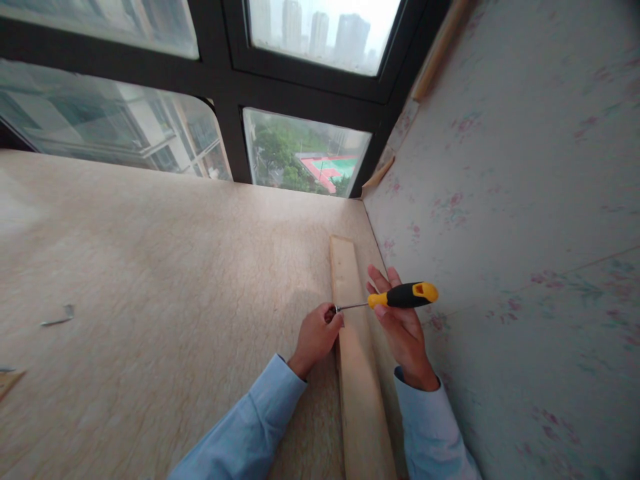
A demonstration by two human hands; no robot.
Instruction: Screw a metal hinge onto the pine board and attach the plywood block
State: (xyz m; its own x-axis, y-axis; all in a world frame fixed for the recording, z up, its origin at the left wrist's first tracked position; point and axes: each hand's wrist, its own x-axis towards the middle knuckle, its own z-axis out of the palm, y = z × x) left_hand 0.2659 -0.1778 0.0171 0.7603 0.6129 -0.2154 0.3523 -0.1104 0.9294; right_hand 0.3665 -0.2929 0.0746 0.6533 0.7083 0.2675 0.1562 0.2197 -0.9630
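Note:
A yellow and black screwdriver (400, 295) lies nearly level across a long wooden board (345, 270), its shaft pointing left. My right hand (407, 340) holds the handle between thumb and fingers, the fingertips partly spread behind it. At the board's left edge my left hand (317, 333) is closed, pinching a small metal piece (337, 309) at the screwdriver's tip. My fingers hide most of that piece, so its full shape and any screw cannot be made out.
A thin bent metal bracket (69, 311) lies on the beige marble-patterned surface (175, 280) to the left. Part of another wooden piece (9, 382) shows at the left edge. The flower-patterned wall (500, 233) rises close on the right. Dark-framed windows (217, 87) stand behind.

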